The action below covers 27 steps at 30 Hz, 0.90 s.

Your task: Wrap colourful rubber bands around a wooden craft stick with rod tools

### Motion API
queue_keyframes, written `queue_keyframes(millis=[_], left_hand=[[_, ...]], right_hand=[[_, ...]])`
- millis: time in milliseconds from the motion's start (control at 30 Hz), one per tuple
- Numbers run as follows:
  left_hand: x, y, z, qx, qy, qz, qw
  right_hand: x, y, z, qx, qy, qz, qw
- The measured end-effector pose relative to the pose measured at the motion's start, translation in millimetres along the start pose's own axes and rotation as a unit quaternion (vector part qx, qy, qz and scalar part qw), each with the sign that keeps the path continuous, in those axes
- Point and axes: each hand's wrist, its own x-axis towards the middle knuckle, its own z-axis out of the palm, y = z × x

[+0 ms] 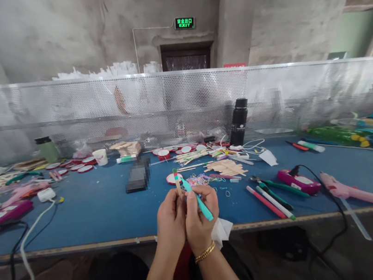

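My left hand (170,215) is closed on a flat wooden craft stick (178,186) held upright, its top end coloured in green and red bands. In my right hand (199,213) is a turquoise marker pen (201,205), slanted so that its upper end meets the stick near the coloured bands. Both hands touch each other just over the table's front edge. Behind them lie a round white disc with a red rim (171,179), a heap of small coloured rubber bands (197,180) and a pile of plain craft sticks (227,168).
To the right lie a red marker (265,201), green-handled pliers (274,192), a purple device (298,182) and a pink glue gun (358,189) with cables. A black bottle (239,122) and a phone (138,174) stand or lie farther back. A perforated metal screen (152,98) closes the far side.
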Motion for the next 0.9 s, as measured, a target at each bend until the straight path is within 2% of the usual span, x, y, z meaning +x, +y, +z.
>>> queue_keyframes(millis=[300, 500, 700, 900], left_hand=[[0.2, 0.6, -0.3, -0.006, 0.002, 0.008, 1.0], [0.5, -0.1, -0.5, 0.008, 0.004, 0.006, 1.0], [0.3, -1.0, -0.2, -0.001, 0.007, 0.014, 1.0], [-0.4, -0.1, -0.4, -0.009, -0.001, -0.001, 1.0]], right_hand=[[0.8, -0.9, -0.4, 0.01, -0.019, -0.017, 1.0], [1.4, -3.1, 0.5, 0.002, 0.002, -0.006, 1.0], [1.8, -2.9, 0.1, 0.001, -0.016, -0.021, 1.0], [0.6, -2.3, 1.2, -0.006, 0.007, -0.002, 1.0]])
